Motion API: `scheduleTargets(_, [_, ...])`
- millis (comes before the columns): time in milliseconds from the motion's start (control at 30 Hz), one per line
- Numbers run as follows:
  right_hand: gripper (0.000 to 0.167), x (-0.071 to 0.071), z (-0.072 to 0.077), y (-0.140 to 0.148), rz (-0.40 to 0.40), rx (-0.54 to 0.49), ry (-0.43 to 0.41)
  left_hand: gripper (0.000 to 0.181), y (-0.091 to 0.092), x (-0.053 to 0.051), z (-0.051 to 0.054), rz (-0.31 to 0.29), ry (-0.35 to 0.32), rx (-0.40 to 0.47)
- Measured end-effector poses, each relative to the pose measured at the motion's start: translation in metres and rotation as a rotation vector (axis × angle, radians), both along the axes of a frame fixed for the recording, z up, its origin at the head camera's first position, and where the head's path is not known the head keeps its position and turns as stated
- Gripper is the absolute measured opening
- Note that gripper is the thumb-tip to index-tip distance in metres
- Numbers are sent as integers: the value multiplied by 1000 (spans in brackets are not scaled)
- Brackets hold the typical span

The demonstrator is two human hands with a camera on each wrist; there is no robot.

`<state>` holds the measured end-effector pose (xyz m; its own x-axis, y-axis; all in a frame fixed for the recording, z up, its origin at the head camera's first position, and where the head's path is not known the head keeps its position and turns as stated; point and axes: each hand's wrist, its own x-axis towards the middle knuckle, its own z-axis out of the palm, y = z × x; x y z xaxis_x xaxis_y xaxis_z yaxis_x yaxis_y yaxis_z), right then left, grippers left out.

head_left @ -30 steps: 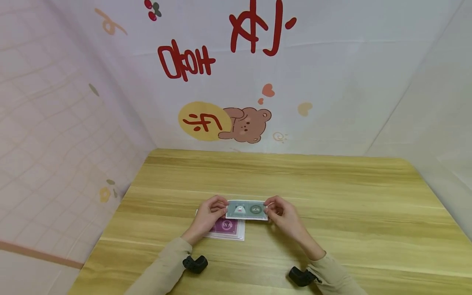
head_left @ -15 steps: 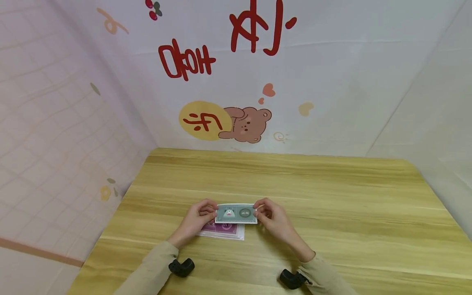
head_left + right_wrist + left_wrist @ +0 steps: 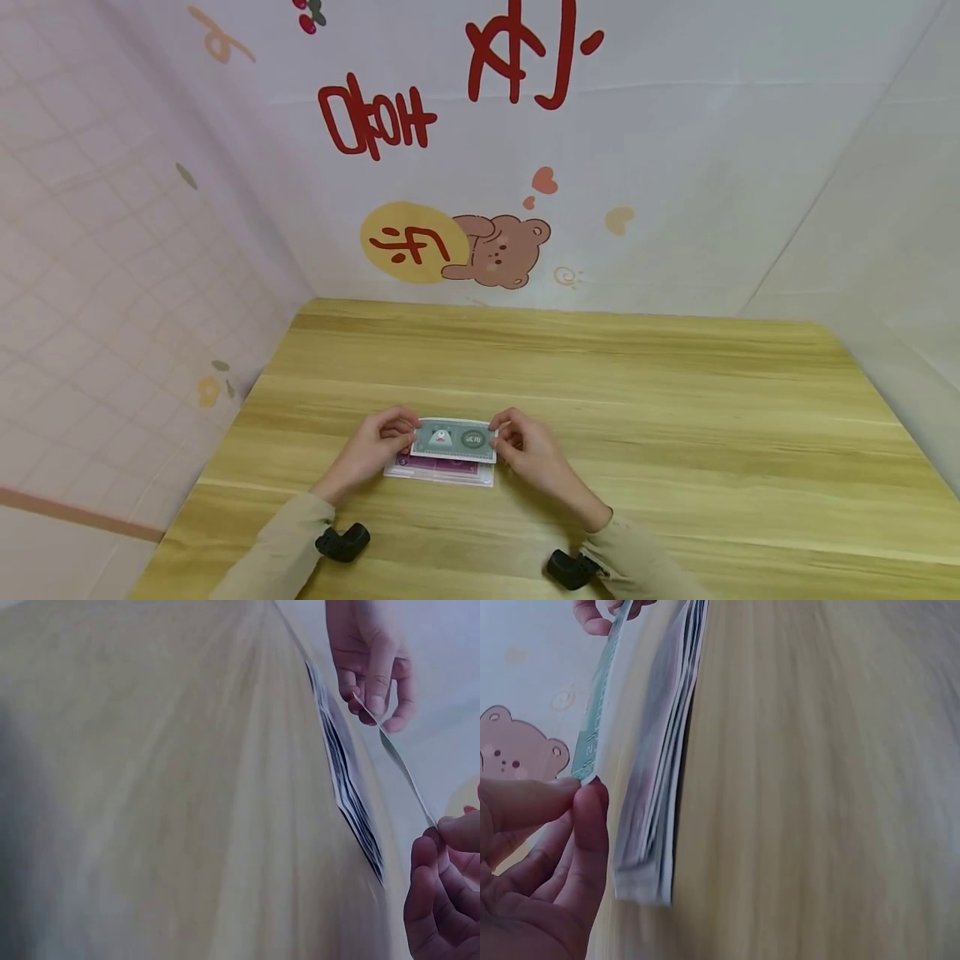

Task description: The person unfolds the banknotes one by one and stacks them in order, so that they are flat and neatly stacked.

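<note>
A green banknote point(image 3: 450, 439) with a white picture and a dark oval is stretched between my hands. My left hand point(image 3: 369, 448) pinches its left end between thumb and fingers. The right end is pinched by my right hand point(image 3: 534, 454). Beneath it lies a stack of paper notes point(image 3: 442, 477), purple on top, partly covered from the head view. In the left wrist view the green banknote point(image 3: 596, 720) hangs above the stack point(image 3: 656, 765), apart from it. Seen edge-on in the right wrist view, the banknote point(image 3: 403, 769) bows slightly beside the layered stack point(image 3: 346, 772).
The wooden table point(image 3: 675, 433) extends around the hands. Behind it hangs a white cloth backdrop point(image 3: 675, 167) with a printed bear and red characters. A black wrist device point(image 3: 343, 543) sits on the left sleeve, another device point(image 3: 573, 570) on the right.
Both hands have moved left and slightly nearer, carrying the green banknote from the stack's right side to over the stack. The stack has stayed in place.
</note>
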<state>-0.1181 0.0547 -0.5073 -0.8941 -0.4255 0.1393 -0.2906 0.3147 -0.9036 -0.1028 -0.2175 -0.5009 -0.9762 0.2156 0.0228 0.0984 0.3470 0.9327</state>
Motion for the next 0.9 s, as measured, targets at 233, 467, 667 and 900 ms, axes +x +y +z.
scheduleTargets(233, [11,1,-2,-15,28,145,94,10,-13,4,1,10,44,-140])
scheduleTargets(467, [10,0,-2,-21,53,208,109,11,-17,6,2,-40,101,-211])
scheduleTargets(667, [13,0,-3,-22,60,256,147,11,-17,6,1,-43,92,-216])
scheduleTargets(900, [16,-1,-2,-23,71,311,153,15,-18,6,-2,-35,83,-213])
